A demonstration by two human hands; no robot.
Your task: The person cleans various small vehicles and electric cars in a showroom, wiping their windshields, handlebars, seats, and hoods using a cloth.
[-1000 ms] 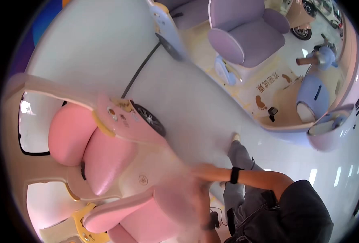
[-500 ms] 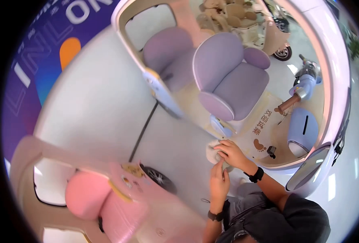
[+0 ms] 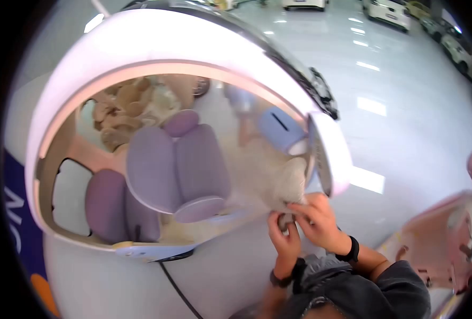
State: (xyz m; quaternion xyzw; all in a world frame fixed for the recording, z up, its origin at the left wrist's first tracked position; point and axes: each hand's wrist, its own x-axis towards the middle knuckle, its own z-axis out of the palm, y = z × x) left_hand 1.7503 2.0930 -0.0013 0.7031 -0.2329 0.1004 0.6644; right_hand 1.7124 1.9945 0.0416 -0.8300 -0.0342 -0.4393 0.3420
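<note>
A pale beige, cloth-like piece with a textured surface hangs at the lower door opening of a small pink-and-lilac vehicle. My right hand pinches its near end, fingers bent over it. Close beside it, my left hand has its thumb and fingers closed around a small, bunched part of the same piece. The two hands almost touch. Motion blur hides the exact kind of the piece. Inside the vehicle are a lilac front seat and a lilac rear seat.
A blue box with a black slot sits at the vehicle's front, near its white mirror. A pink vehicle stands at right. White cars are parked far back. A dark cable crosses the floor.
My view has swung round, so the lilac-seated vehicle now fills the left and the pink one appears at right. The beige piece is now spread farther beyond my hands.
</note>
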